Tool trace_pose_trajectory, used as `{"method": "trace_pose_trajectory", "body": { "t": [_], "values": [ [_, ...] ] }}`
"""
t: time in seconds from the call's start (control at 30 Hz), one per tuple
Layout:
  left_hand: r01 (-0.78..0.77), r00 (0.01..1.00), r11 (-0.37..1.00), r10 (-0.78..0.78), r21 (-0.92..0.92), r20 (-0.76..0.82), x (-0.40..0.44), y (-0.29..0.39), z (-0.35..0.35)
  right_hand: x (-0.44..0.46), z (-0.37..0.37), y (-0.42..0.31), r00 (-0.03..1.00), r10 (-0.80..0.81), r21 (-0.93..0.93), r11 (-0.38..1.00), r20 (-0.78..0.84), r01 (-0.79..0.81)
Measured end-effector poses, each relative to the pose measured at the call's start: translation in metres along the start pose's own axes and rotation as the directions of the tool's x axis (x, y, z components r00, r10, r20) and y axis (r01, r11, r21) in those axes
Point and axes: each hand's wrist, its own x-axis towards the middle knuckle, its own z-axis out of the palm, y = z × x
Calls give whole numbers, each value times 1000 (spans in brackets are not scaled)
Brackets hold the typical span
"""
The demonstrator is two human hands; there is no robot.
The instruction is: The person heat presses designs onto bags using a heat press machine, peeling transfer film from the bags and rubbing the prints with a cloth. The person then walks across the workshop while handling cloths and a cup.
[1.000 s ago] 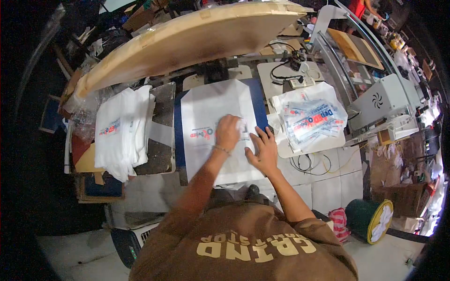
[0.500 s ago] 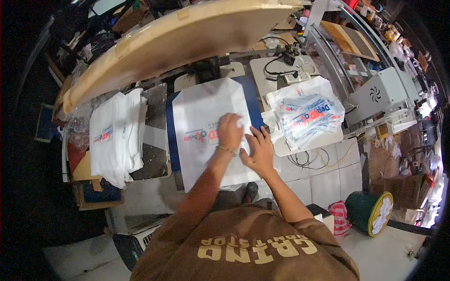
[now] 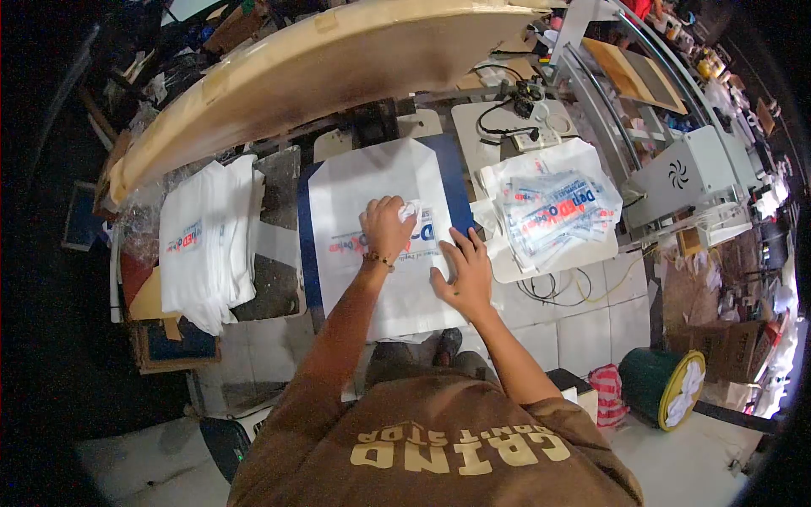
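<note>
A white fabric piece with cut top corners (image 3: pixel 355 186) lies flat over a blue board (image 3: pixel 456 182). Red and blue lettering (image 3: pixel 427 232) runs across its middle, partly covered by my hand and forearm. My left hand (image 3: pixel 386 232) is closed around a crumpled white wad (image 3: pixel 410 211), held against the print. On the fabric's right edge rests my right hand (image 3: pixel 463 275), its fingers spread and holding nothing.
A folded stack of printed white fabric (image 3: pixel 207 245) sits to the left. Printed transfer sheets (image 3: pixel 553 211) are piled at the right. A long padded panel (image 3: pixel 312 68) spans the back, a grey machine box (image 3: pixel 688 173) stands right, and a green bin (image 3: pixel 655 384) is on the floor.
My left hand has slid left across the print with the white wad, exposing more lettering on the right. My right hand has stayed nearly in place.
</note>
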Motion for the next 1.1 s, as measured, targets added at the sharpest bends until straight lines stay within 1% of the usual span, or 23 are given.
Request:
{"method": "trace_pose_trajectory", "body": {
  "t": [0.07,0.1,0.13,0.2,0.23,0.33,0.37,0.4,0.47,0.5,0.53,0.6,0.63,0.7,0.73,0.77,0.8,0.87,0.93,0.97,1.03,1.07,1.1],
  "values": [
    [17,1000,1000,-16,-17,15,2,11,-6,0,0,0,1000,-6,-16,1000,9,6],
    [27,988,999,-31,25,148,-3,19,-7,1,0,2,1000,-11,-33,999,25,12],
    [25,989,999,-28,23,148,1,16,-3,2,0,4,1000,-10,-35,999,23,11],
    [-20,1000,1000,21,-13,16,7,2,7,-2,2,3,1000,-26,-29,999,2,26],
    [19,999,1000,-19,6,26,13,5,1,-2,2,2,1000,-31,-48,998,-1,31],
    [1,999,1000,-1,4,-42,-4,24,12,1,3,1,999,-42,-71,997,2,42],
    [-17,1000,1000,16,20,10,-8,24,9,5,3,1,999,-45,-68,997,0,45],
    [-9,1000,1000,9,22,18,-12,15,8,3,2,1,1000,-31,-58,998,5,31],
    [23,977,999,-13,45,-213,-14,-26,10,-1,0,-1,1000,-25,-49,998,17,26],
    [17,951,997,7,76,-308,-14,-62,16,1,0,-2,999,-29,-57,998,14,30],
    [195,971,979,-184,54,-155,-14,-56,-20,1,-1,-3,1000,-26,-65,998,14,27],
    [143,963,979,-105,142,-248,-16,-56,-10,0,1,1,999,-45,-67,997,2,45],
    [144,963,979,-106,143,-247,-16,-44,-4,-1,1,0,999,-41,-66,997,7,42],
    [-8,985,999,16,46,-171,-8,4,16,-1,4,0,999,-40,-63,997,12,40],
    [-30,979,999,37,40,-200,-9,21,22,-3,4,1,999,-41,-64,997,20,42],
    [-10,981,998,22,63,-192,-9,20,16,-2,3,3,998,-50,-67,996,27,51],
    [13,982,996,3,88,-187,-10,16,8,-2,2,4,998,-60,-64,996,33,62],
    [80,964,985,-38,151,-261,-17,-38,-5,-3,2,1,999,-36,-64,997,30,38],
    [228,948,956,-175,183,-267,-31,-86,-32,-3,4,1,999,-46,-73,996,17,47],
    [231,947,955,-177,185,-267,-34,-94,-39,-4,4,1,999,-49,-90,995,2,49],
    [180,954,957,-114,228,-277,-36,-106,-50,-3,5,3,998,-69,-88,994,-3,69],
    [91,950,992,-58,91,-307,-38,-98,-43,-3,5,5,996,-90,-90,992,-6,89],
    [-11,937,999,-5,-45,-348,-39,-82,-28,-3,3,10,993,-102,-97,989,57,107]
  ]
}}
